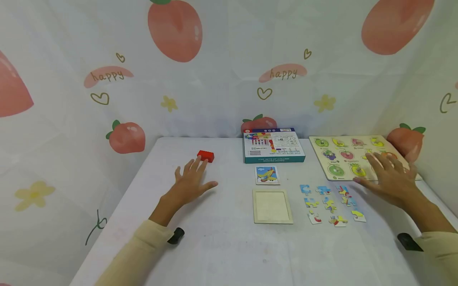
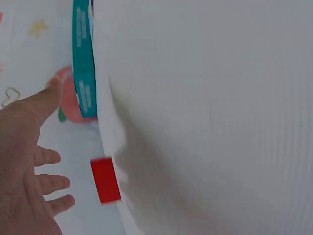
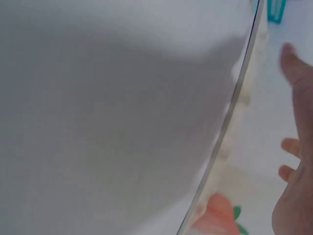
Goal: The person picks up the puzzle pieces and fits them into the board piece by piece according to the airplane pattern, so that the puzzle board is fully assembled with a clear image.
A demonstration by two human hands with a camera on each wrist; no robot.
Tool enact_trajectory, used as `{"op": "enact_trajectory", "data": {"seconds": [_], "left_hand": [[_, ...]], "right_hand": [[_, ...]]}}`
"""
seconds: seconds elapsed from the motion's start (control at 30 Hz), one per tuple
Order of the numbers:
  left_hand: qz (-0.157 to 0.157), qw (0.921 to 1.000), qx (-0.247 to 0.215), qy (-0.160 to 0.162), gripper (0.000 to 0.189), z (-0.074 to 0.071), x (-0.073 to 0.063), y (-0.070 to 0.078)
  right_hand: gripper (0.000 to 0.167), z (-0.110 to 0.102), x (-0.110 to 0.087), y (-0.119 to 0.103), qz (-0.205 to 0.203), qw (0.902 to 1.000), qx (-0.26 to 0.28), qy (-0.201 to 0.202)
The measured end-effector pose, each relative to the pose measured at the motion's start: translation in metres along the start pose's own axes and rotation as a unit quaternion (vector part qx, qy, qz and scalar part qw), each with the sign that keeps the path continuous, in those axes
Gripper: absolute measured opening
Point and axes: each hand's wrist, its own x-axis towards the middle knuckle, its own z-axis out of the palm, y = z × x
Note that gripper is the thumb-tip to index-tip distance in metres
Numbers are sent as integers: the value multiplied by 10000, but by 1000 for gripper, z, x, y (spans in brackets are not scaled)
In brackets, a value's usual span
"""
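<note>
Currently | left hand near block | right hand near fruit board

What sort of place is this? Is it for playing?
Maybe a play or learning corner, though the room beyond isn't shown. You can tell from the fruit puzzle board, the loose jigsaw pieces on the white table, and the fruit-print sheet behind.

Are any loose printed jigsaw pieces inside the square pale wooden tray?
No, the head view shows all the jigsaw pieces lying on the white table, right of the tray.
</note>
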Motion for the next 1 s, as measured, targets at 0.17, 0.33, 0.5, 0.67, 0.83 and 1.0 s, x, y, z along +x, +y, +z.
{"op": "enact_trajectory", "data": {"seconds": [0.17,0.33,0.5,0.67,0.83,1.0], "left_hand": [[370,9985,-409,65,89,10,-2,30],[664,9940,-825,-264,86,18,-7,63],[889,9865,-1125,-792,89,27,-9,88],[953,9821,-1105,-1191,93,37,-7,104],[1061,9822,-767,-1344,99,44,-6,112],[1079,9813,-607,-1471,102,48,-7,113]], "right_hand": [[91,4,5,-27,-375,9989,264,27],[82,2,13,-61,-552,9946,866,-146],[72,2,19,-91,-680,9841,1557,-511],[65,9,25,-115,-845,9744,1879,-900],[54,17,28,-131,-983,9645,2166,-1147],[48,19,31,-139,-1067,9632,2097,-1297]]}}
